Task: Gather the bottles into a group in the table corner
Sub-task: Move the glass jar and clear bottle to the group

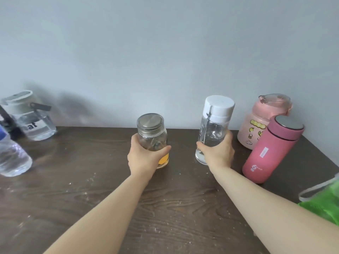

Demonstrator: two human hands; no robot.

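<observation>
Fingers [166, 148] of the left hand [145, 158] wrapped a steel-lidded glass jar [152, 132], the right hand [217, 153] clasped a white-capped clear bottle [213, 129], apparently bound for the pink flask [271, 151] and pink jug [256, 125] cornered just right.

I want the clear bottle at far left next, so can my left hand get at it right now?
Probably not yet: your left hand is full, its grip closed around the glass jar. Otherwise the dark table between it and the clear bottle looks bare.
</observation>
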